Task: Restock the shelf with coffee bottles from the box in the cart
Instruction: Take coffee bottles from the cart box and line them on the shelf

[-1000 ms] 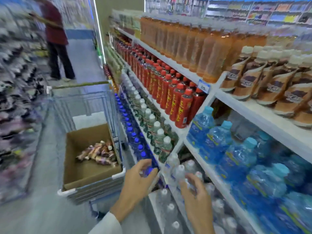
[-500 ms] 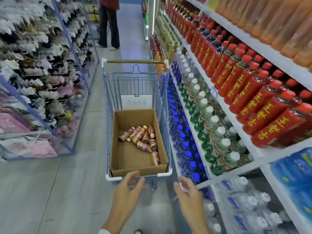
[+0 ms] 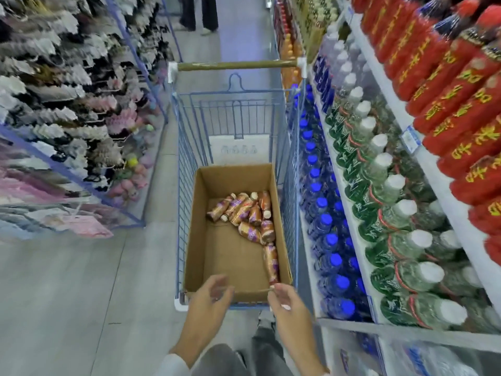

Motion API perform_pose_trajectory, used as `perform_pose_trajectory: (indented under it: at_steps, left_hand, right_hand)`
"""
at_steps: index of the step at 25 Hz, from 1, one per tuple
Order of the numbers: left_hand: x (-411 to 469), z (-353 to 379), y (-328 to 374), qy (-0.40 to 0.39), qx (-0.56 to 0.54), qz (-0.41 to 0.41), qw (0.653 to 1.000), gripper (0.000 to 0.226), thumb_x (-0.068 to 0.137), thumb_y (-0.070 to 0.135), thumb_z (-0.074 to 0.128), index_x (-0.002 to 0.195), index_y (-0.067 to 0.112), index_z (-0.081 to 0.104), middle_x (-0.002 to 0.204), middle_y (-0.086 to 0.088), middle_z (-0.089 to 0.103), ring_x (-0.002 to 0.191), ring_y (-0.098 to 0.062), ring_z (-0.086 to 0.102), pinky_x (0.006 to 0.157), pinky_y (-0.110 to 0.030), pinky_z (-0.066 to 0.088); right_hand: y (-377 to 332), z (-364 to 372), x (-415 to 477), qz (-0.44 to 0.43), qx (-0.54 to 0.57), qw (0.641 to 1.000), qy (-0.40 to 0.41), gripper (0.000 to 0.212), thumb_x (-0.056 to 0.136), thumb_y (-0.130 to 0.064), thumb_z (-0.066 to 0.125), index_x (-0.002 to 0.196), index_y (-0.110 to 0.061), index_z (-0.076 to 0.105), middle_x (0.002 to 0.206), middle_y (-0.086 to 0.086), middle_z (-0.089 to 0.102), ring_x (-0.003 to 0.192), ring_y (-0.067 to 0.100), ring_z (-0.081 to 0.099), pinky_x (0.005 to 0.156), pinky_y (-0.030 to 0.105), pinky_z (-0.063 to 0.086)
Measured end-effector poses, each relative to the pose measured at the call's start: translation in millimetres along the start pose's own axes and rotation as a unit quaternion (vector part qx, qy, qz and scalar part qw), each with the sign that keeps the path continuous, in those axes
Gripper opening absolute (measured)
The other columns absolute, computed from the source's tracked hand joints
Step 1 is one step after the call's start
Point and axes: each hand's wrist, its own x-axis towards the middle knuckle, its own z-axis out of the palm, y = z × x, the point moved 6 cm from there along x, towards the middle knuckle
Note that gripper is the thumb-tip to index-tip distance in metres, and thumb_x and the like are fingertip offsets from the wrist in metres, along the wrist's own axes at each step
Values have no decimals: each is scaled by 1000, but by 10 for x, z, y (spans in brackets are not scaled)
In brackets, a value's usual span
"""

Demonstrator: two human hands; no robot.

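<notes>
An open cardboard box [image 3: 217, 256] sits in a blue wire cart [image 3: 189, 164] straight ahead. Several brown coffee bottles [image 3: 249, 213] lie on their sides in the box, clustered toward its right wall. My left hand [image 3: 208, 305] hovers over the box's near edge, fingers loosely spread and holding nothing. My right hand [image 3: 287, 305] is at the box's near right corner, fingers relaxed, empty, close to the nearest bottle [image 3: 271, 261].
Drink shelves [image 3: 360, 256] run along the right: blue-capped bottles [image 3: 320, 202] low, white-capped green-label bottles [image 3: 385, 185] above, red bottles [image 3: 461, 90] higher. A rack of hanging goods [image 3: 67, 104] lines the left. A person's legs [image 3: 200, 12] stand far down the aisle.
My view turned from the shelf to the cart and moved closer. Both hands travelled from the lower shelf to the near edge of the box.
</notes>
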Motion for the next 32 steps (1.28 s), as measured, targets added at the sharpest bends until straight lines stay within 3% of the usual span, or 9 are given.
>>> perform_pose_trajectory:
  at_steps: [5, 11, 13, 17, 20, 24, 27, 29, 32]
  left_hand:
    - [1327, 375, 137, -52, 143, 9, 988, 40, 95, 27, 66, 133, 16, 62, 125, 0, 68, 110, -18, 65, 98, -37, 52]
    - [3144, 1177, -114, -165, 310, 105, 931, 42, 92, 15, 62, 134, 16, 60, 131, -10, 65, 119, -30, 60, 94, -29, 45]
    - [3633, 1501, -328, -206, 409, 152, 876, 53, 92, 20, 64, 143, 16, 52, 141, -10, 56, 132, -30, 49, 109, -35, 38]
    - [4014, 1872, -778, -203, 597, 221, 744, 58, 94, 31, 63, 147, 18, 45, 151, -7, 41, 137, -29, 39, 115, -43, 30]
    - [4019, 1925, -961, -178, 654, 200, 708, 56, 91, 38, 64, 141, 17, 50, 145, -8, 41, 129, -30, 40, 109, -46, 36]
    - [3582, 1566, -1212, -223, 529, -46, 818, 49, 88, 42, 68, 129, 17, 60, 136, -10, 55, 121, -31, 58, 94, -39, 50]
    - [2996, 1099, -1257, -186, 293, -204, 915, 38, 78, 41, 73, 105, 14, 72, 94, -6, 78, 88, -22, 74, 78, -29, 59]
    - [2599, 786, -1136, -149, 147, -243, 947, 42, 63, 45, 74, 90, 13, 72, 65, 2, 75, 60, -11, 72, 56, -21, 55]
    - [2131, 475, -1024, -102, 16, -274, 956, 51, 57, 50, 80, 94, 17, 71, 75, -5, 76, 66, -20, 73, 62, -31, 57]
  right_hand:
    - [-3, 148, 531, 54, 29, 998, -21, 22, 97, -29, 66, 119, -27, 65, 114, -12, 69, 104, -3, 62, 86, 16, 45]
    - [248, 454, 1195, 183, 168, 968, 39, 16, 92, -9, 71, 105, -17, 71, 101, -4, 73, 88, 1, 66, 69, 8, 48]
    - [380, 580, 1360, 206, 195, 957, 66, 18, 90, 0, 71, 105, -10, 73, 96, 1, 74, 80, 4, 66, 73, 12, 49]
    - [601, 764, 1464, 263, 174, 947, 61, 10, 86, -18, 78, 90, -26, 77, 91, -14, 77, 96, 6, 69, 93, 29, 52]
    - [677, 817, 1598, 281, 171, 943, 55, 12, 86, -18, 78, 88, -30, 78, 94, -16, 77, 97, 4, 69, 94, 30, 51]
    - [731, 900, 1754, 336, 239, 910, 29, 11, 94, -24, 68, 104, -24, 72, 107, -2, 76, 101, 12, 71, 84, 30, 56]
    - [909, 1153, 2099, 426, 454, 781, 50, 39, 98, -29, 63, 127, -2, 56, 125, 19, 66, 113, 31, 64, 91, 41, 53]
    - [974, 1256, 2384, 451, 546, 700, 95, 51, 101, -32, 58, 138, 1, 45, 141, 25, 52, 129, 37, 53, 107, 47, 44]
    - [1096, 1319, 2755, 452, 640, 593, 186, 51, 102, -39, 53, 139, -6, 46, 149, 20, 45, 137, 35, 45, 115, 49, 38]
